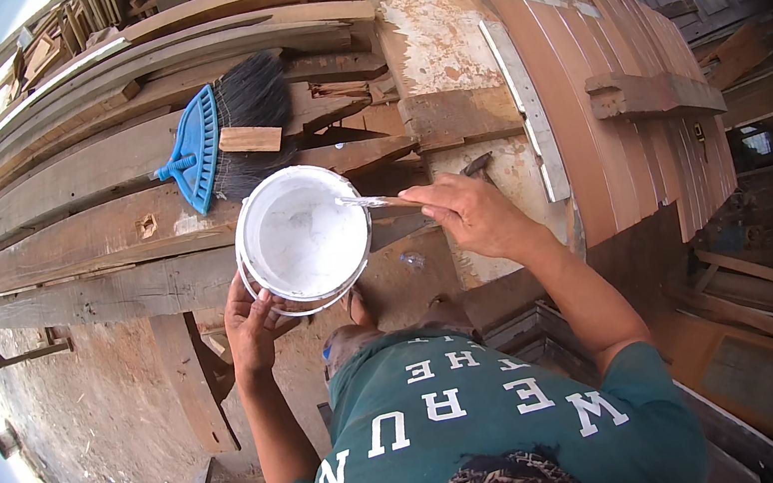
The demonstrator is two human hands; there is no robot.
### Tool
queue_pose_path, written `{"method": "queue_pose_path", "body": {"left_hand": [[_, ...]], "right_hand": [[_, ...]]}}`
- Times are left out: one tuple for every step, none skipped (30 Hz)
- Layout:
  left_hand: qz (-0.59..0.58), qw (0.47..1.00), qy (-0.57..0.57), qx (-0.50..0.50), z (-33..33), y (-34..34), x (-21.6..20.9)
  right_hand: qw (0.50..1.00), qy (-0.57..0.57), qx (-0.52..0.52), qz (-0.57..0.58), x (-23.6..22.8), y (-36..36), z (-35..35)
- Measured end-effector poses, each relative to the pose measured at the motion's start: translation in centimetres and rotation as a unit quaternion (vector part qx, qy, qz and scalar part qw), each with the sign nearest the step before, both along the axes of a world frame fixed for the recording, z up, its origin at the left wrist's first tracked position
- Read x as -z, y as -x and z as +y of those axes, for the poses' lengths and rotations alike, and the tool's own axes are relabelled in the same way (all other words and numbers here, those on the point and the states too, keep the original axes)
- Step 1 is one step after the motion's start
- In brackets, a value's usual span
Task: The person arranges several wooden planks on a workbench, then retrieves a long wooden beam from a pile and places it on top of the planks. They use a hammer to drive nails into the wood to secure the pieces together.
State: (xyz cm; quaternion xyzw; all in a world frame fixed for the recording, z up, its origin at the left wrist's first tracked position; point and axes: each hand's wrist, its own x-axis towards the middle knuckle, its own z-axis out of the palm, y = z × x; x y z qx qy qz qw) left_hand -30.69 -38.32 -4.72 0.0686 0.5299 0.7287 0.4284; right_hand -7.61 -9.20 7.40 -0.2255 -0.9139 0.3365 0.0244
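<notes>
A white plastic bucket (240,239) is tilted toward me, its inside coated with white paste (300,240). My left hand (253,321) grips it at its lower left side, near the thin wire handle (321,306). In my right hand (473,213) is a slim wooden-handled tool (387,202), pinched between thumb and fingers. Its narrow, white-smeared tip lies over the bucket's right inner wall; whether it is a brush or a scraper I cannot tell.
Long weathered planks (72,236) lie side by side ahead. On them rests a blue broom head (199,155) with black bristles and a small wood block (250,140). To the right are brown boards (577,100) with white seams, a timber piece (651,94) and a hammer (476,165).
</notes>
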Motion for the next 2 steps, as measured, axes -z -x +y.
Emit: {"method": "queue_pose_path", "body": {"left_hand": [[-0.026, 0.999, -0.015, 0.011, -0.29, 0.51, 1.08], [-0.031, 0.999, -0.040, -0.001, -0.18, 0.52, 1.15]], "right_hand": [[0.998, -0.032, -0.033, -0.052, 0.21, 0.36, -0.85], [0.991, -0.062, -0.063, -0.104, 0.84, 0.53, -1.34]]}}
